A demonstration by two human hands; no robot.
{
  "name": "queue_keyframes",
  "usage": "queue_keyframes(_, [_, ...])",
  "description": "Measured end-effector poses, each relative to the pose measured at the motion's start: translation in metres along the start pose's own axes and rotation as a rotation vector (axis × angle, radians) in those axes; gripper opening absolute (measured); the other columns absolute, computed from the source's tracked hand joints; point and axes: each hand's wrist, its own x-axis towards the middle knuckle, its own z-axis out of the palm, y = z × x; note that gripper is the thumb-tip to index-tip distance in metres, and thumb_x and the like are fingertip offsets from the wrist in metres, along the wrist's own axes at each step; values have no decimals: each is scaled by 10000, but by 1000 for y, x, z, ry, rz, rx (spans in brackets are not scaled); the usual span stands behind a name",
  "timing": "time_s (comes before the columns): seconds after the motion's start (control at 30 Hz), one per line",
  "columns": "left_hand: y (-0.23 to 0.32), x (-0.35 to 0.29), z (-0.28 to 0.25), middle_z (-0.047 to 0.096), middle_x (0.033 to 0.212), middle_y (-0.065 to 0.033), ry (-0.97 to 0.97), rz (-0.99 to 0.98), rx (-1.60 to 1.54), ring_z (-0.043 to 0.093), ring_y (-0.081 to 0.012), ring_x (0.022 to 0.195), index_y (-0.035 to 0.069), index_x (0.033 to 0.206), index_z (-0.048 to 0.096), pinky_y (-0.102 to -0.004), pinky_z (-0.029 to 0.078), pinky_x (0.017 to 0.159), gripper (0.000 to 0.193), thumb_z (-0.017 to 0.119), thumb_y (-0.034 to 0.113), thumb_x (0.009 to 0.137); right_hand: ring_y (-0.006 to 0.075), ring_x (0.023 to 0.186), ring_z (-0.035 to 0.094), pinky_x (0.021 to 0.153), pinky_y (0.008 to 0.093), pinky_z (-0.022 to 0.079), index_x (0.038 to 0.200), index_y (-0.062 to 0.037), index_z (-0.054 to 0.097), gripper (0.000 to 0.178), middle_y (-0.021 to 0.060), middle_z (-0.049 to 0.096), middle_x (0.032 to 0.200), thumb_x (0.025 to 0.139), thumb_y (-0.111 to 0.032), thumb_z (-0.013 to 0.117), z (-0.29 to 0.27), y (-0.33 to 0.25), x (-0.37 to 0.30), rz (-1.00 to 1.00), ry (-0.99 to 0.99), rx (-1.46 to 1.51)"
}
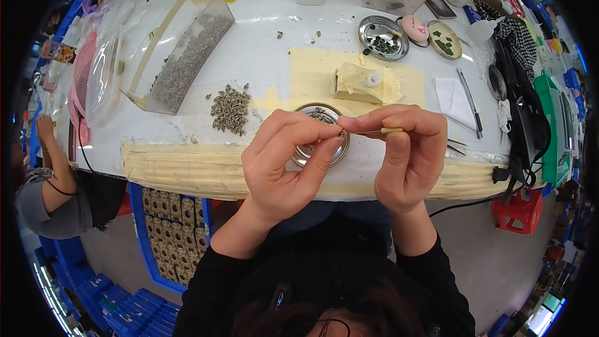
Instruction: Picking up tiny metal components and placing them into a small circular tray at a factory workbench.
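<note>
Above a small round metal dish (342,153), my left hand (281,165) is closed in a pinch on a tiny dark part (342,133). My right hand (409,159) grips the tan-wrapped end of a thin needle-like tool (392,130). The tool's fine shaft points left, and its tip reaches the tiny part between the fingertips of my left hand. Small grey parts lie in the dish, partly hidden by my left hand. To the left, a loose pile of small grey metal parts (230,110) sits on the white table.
A clear box of grey parts (187,56) lies at the left. Behind my hands stands a tape-covered block (362,84). Farther right are a metal dish with dark green pieces (382,37), a pale dish (445,40) and a black pen (469,101). Another person's arm (57,156) rests at far left.
</note>
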Motion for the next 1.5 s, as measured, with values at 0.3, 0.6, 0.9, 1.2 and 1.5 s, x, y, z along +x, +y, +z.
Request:
queue_keyframes(0.3, [0,0,0,660,813,-86,7,8,9,613,-158,704,-1,888,706,-252,481,603,148,748,-60,759,239,908,689,789,309,561,1065,34,445,121,183,632,973,1010,-67,483,-2,1,0,-20,-20,-51])
queue_keyframes(0.6, [-2,0,0,659,817,-85,4,17,-2,608,-148,701,-7,896,708,-243,482,605,153,744,-68,760,244,911,690,792,309,560,1058,32,444,110,184,635,965,1010,-60,480,1,1,0,-9,13,-8])
queue_keyframes(0.9, [-2,1,-1,659,828,-91,-14,37,21,611,-155,707,-12,916,708,-249,484,606,164,742,-65,765,243,910,693,797,299,554,1046,38,456,111,187,639,977,1002,-57,495,-3,1,0,-39,-15,-96])
queue_keyframes(1.2, [-2,0,-1,661,836,-101,-12,38,33,620,-179,720,-12,922,708,-264,492,621,175,743,-66,759,285,874,695,769,352,594,1047,12,390,146,210,602,984,1033,-130,418,-4,-2,3,-34,-45,-222])
queue_keyframes(1.5, [-3,-1,-1,659,833,-100,-7,31,23,620,-178,722,-12,918,706,-263,490,624,169,733,-70,762,288,871,696,772,354,596,1047,14,388,154,205,595,985,1036,-138,407,-5,-1,3,-51,-44,-215])
